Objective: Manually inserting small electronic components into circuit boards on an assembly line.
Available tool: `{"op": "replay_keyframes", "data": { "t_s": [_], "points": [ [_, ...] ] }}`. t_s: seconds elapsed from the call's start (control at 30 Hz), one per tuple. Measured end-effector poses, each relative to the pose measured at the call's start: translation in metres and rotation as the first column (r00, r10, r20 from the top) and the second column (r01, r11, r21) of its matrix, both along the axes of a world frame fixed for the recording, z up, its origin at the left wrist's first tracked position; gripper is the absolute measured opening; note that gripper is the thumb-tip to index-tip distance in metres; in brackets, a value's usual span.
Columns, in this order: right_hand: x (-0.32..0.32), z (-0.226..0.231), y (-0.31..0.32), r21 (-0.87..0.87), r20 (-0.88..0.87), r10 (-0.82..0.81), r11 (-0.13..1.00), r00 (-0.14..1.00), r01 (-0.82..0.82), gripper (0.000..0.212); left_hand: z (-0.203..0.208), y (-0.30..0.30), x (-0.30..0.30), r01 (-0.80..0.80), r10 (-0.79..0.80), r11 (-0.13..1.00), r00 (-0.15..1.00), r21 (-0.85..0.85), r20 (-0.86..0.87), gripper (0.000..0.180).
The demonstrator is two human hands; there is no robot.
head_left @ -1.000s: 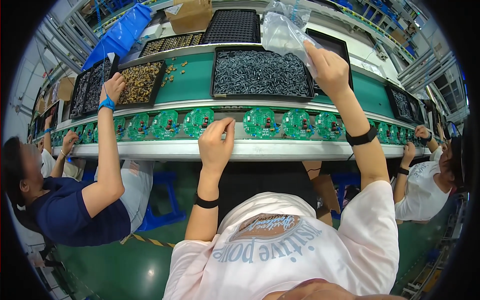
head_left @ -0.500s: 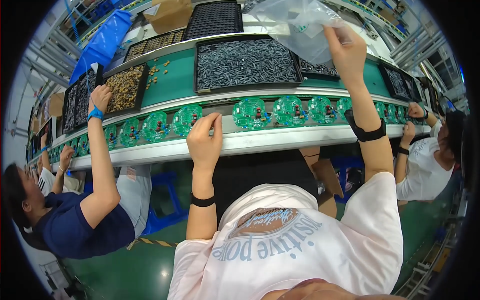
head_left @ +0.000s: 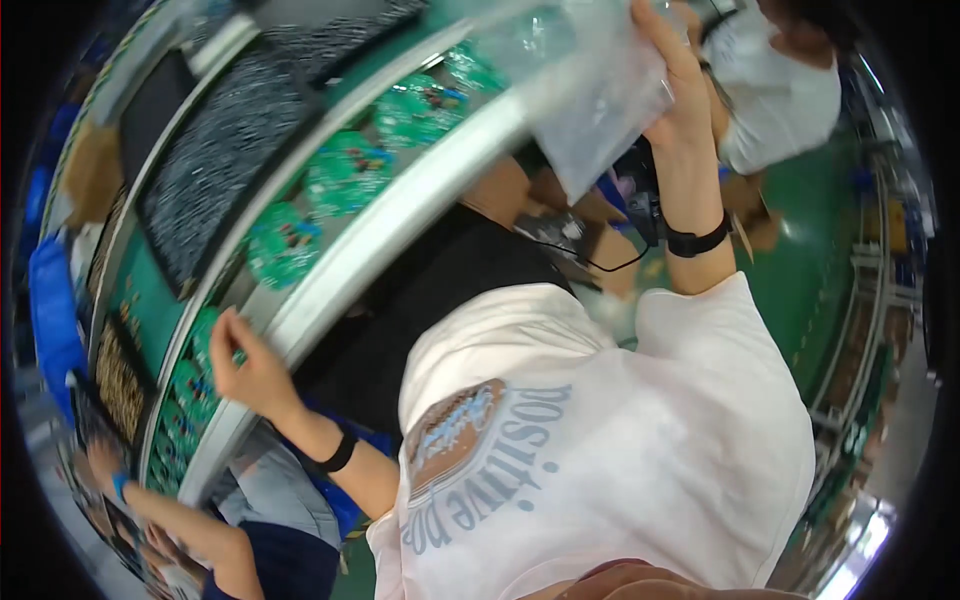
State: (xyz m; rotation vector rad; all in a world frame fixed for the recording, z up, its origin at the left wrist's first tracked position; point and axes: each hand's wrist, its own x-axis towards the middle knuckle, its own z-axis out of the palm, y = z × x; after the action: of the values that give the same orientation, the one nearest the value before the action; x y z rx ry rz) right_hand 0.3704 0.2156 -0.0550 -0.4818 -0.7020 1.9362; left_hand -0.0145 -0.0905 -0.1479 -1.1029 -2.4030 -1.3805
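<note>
A clear plastic bag (head_left: 600, 125) hangs from my right hand (head_left: 682, 95), whose fingers are closed on its edge. It spans the silver front rail (head_left: 400, 212) of the line and hangs over the near side. My left hand (head_left: 250, 368) hovers at the rail farther left, thumb and forefinger pinched together. Whatever they hold, if anything, is too small to make out. Just beyond that hand, round green circuit boards (head_left: 283, 243) sit in a row along the line, carrying small red and blue components. Motion blurs much of the picture.
Behind the boards lies a black tray of small dark parts (head_left: 215, 160). A tray of brownish parts (head_left: 120, 390) stands farther left, near a co-worker's hand (head_left: 103, 462). Open cardboard boxes (head_left: 500, 190) and a black cable (head_left: 610, 268) are below the rail. Another person (head_left: 775, 85) sits at upper right.
My view has swung to the right, so the line now runs slantwise. The bag has come from above the trays to the near side of the rail, still in my right hand. My left hand stays pinched.
</note>
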Motion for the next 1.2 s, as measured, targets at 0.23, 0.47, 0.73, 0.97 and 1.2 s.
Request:
{"op": "replay_keyframes", "data": {
  "t_s": [0.23, 0.47, 0.73, 0.97, 1.2],
  "points": [
    [0.117, -0.137, -0.059, -0.227, 0.269, -0.262, 0.918, 0.927, 0.326, 0.025, 0.000, 0.004, -0.002, -0.026, 0.016, 0.998, 0.981, -0.049, -0.194, 0.021],
    [0.203, -0.303, -0.106, -0.490, 0.320, -0.263, 0.776, 0.910, 0.397, 0.025, -0.003, -0.001, 0.004, -0.062, 0.050, 0.997, 0.967, -0.039, -0.249, 0.020],
    [0.171, -0.342, -0.121, -0.551, 0.426, -0.207, 0.713, 0.881, 0.434, 0.023, 0.004, 0.000, 0.000, -0.106, 0.087, 0.993, 0.963, -0.060, -0.256, 0.019],
    [0.132, -0.222, -0.099, -0.404, 0.162, 0.076, 0.915, 0.984, -0.004, 0.046, -0.004, -0.004, 0.002, -0.094, 0.076, 0.992, 0.979, -0.085, -0.188, 0.014],
    [0.034, -0.044, 0.014, 0.153, 0.510, -0.018, 0.986, 0.860, -0.070, 0.051, -0.004, -0.005, 0.008, -0.015, 0.007, 0.999, 0.976, -0.034, -0.216, 0.010]
  ]
}}
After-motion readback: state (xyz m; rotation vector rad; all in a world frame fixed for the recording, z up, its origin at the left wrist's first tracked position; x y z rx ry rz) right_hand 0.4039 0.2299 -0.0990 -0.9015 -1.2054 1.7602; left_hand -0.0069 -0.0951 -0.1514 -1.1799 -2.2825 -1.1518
